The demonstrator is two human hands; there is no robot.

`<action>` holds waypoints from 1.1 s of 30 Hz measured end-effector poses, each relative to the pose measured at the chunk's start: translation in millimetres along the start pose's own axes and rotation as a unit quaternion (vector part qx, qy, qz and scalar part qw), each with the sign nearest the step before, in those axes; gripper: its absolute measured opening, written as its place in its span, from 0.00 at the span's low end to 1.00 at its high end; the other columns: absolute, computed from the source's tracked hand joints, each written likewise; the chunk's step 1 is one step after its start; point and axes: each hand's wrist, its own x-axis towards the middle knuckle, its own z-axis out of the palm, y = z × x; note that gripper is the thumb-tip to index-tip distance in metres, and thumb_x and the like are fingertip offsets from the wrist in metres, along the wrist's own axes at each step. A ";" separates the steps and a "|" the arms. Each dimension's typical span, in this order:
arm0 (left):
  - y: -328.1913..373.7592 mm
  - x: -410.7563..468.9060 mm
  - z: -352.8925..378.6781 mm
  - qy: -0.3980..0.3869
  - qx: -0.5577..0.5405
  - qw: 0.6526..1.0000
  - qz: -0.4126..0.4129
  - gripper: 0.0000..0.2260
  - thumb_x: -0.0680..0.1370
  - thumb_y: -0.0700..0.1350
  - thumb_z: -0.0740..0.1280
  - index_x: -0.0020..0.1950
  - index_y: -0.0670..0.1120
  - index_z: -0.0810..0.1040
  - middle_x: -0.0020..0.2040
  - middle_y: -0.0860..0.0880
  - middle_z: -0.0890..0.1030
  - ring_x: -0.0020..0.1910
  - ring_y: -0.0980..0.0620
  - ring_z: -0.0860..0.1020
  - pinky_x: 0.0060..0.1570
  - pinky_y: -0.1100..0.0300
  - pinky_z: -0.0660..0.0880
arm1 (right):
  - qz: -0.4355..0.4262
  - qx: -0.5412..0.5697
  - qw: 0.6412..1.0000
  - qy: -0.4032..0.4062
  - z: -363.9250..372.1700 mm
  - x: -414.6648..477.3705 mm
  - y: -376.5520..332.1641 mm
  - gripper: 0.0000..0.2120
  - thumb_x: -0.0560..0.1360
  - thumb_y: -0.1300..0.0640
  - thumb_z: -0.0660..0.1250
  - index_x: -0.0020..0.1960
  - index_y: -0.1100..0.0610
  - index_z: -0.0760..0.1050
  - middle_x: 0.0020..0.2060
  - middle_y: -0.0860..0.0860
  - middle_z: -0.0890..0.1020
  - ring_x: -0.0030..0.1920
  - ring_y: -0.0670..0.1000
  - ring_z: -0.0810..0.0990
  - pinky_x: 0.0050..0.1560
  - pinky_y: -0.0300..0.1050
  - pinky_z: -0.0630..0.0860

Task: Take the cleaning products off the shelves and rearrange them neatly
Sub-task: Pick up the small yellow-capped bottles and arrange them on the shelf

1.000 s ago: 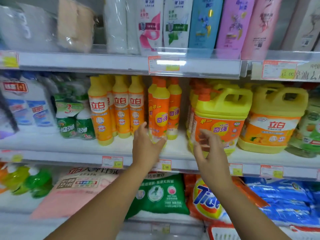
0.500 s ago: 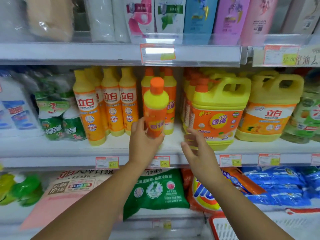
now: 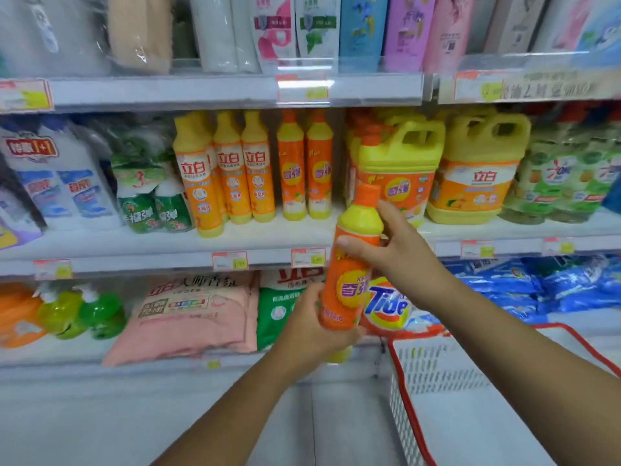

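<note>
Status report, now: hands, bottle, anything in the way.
Left hand gripping orange bottle low; right hand on its upper body. Bottle off the shelf, upright, tilted slightly. Red-rimmed basket below right; nothing blocking.

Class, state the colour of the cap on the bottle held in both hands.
Orange, atop the yellow-shouldered dish soap bottle; the head view shows it best.

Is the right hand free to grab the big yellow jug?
Probably not yet. The right hand is wrapped around the orange bottle, which the left hand also holds. The big yellow jug sits just behind, unblocked.
</note>
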 end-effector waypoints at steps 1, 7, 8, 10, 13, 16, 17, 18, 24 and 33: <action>-2.0 -10.9 0.6 -0.048 -0.050 0.997 -0.046 0.30 0.67 0.40 0.80 0.62 0.55 0.70 0.52 0.54 0.82 0.45 0.63 0.82 0.43 0.64 0.80 | 0.032 0.033 0.999 -0.002 -1.4 -6.9 1.0 0.22 0.72 0.57 0.74 0.64 0.49 0.72 0.48 0.43 0.84 0.47 0.44 0.84 0.40 0.40 0.80; -6.8 -48.2 7.8 -0.103 -0.121 0.980 -0.119 0.22 0.70 0.37 0.78 0.58 0.54 0.76 0.48 0.52 0.85 0.48 0.53 0.84 0.46 0.56 0.82 | 0.125 0.071 0.989 0.026 -10.4 -44.3 -14.5 0.32 0.75 0.54 0.71 0.73 0.43 0.60 0.53 0.49 0.83 0.48 0.50 0.86 0.47 0.52 0.83; -5.0 -51.7 11.2 -0.075 -0.080 0.989 -0.097 0.21 0.70 0.40 0.78 0.57 0.56 0.75 0.47 0.54 0.84 0.46 0.56 0.83 0.44 0.60 0.81 | 0.128 0.039 0.991 0.020 -13.6 -50.4 -18.9 0.32 0.76 0.52 0.71 0.73 0.42 0.59 0.54 0.47 0.82 0.49 0.49 0.85 0.46 0.50 0.83; -4.6 -56.9 17.5 -0.012 -0.008 0.999 -0.037 0.21 0.70 0.46 0.79 0.56 0.57 0.73 0.48 0.57 0.81 0.45 0.63 0.81 0.41 0.66 0.77 | 0.128 -0.030 0.991 0.016 -18.9 -61.5 -22.2 0.34 0.72 0.45 0.73 0.73 0.40 0.59 0.56 0.43 0.80 0.52 0.47 0.83 0.44 0.47 0.82; -5.1 -63.4 23.4 0.001 0.028 1.000 -0.001 0.21 0.70 0.49 0.78 0.55 0.59 0.69 0.49 0.59 0.79 0.44 0.63 0.79 0.39 0.69 0.74 | 0.118 -0.047 0.989 0.075 -20.6 -72.2 -15.8 0.30 0.69 0.43 0.75 0.67 0.42 0.67 0.54 0.44 0.81 0.52 0.46 0.82 0.37 0.42 0.82; -4.8 -65.7 16.9 -0.068 0.006 0.997 -0.036 0.24 0.71 0.48 0.77 0.61 0.60 0.69 0.54 0.60 0.78 0.50 0.60 0.79 0.45 0.66 0.77 | 0.138 -0.012 0.985 0.100 -25.8 -73.2 -4.0 0.25 0.71 0.51 0.76 0.65 0.45 0.70 0.52 0.51 0.82 0.50 0.53 0.85 0.42 0.55 0.84; -7.9 -65.1 12.3 -0.092 -0.021 0.994 -0.056 0.27 0.70 0.48 0.79 0.63 0.60 0.70 0.57 0.58 0.79 0.53 0.59 0.79 0.49 0.62 0.79 | 0.150 0.002 0.984 0.096 -29.2 -73.3 -0.4 0.26 0.72 0.53 0.76 0.66 0.45 0.70 0.52 0.54 0.83 0.50 0.54 0.85 0.45 0.59 0.84; -12.1 -63.9 7.4 -0.114 -0.044 0.990 -0.074 0.29 0.68 0.48 0.79 0.64 0.59 0.71 0.59 0.56 0.80 0.55 0.57 0.80 0.54 0.58 0.80 | 0.161 0.023 0.983 0.091 -32.2 -73.6 2.8 0.26 0.73 0.55 0.75 0.67 0.45 0.69 0.53 0.55 0.83 0.50 0.56 0.85 0.48 0.62 0.83; -28.2 -65.3 10.0 -0.204 -0.028 0.973 -0.101 0.29 0.70 0.45 0.77 0.66 0.62 0.70 0.59 0.56 0.81 0.56 0.58 0.80 0.56 0.58 0.79 | 0.191 0.122 0.973 0.042 -37.1 -77.9 13.2 0.25 0.76 0.64 0.68 0.69 0.47 0.68 0.53 0.58 0.81 0.47 0.53 0.84 0.53 0.58 0.81; -20.1 -67.8 39.0 -0.144 -0.005 0.988 -0.048 0.27 0.72 0.45 0.77 0.57 0.65 0.64 0.53 0.66 0.75 0.46 0.75 0.76 0.38 0.75 0.73 | 0.176 -0.023 0.981 0.080 -42.9 -67.7 10.2 0.25 0.72 0.50 0.75 0.65 0.46 0.71 0.52 0.53 0.82 0.50 0.54 0.85 0.45 0.55 0.84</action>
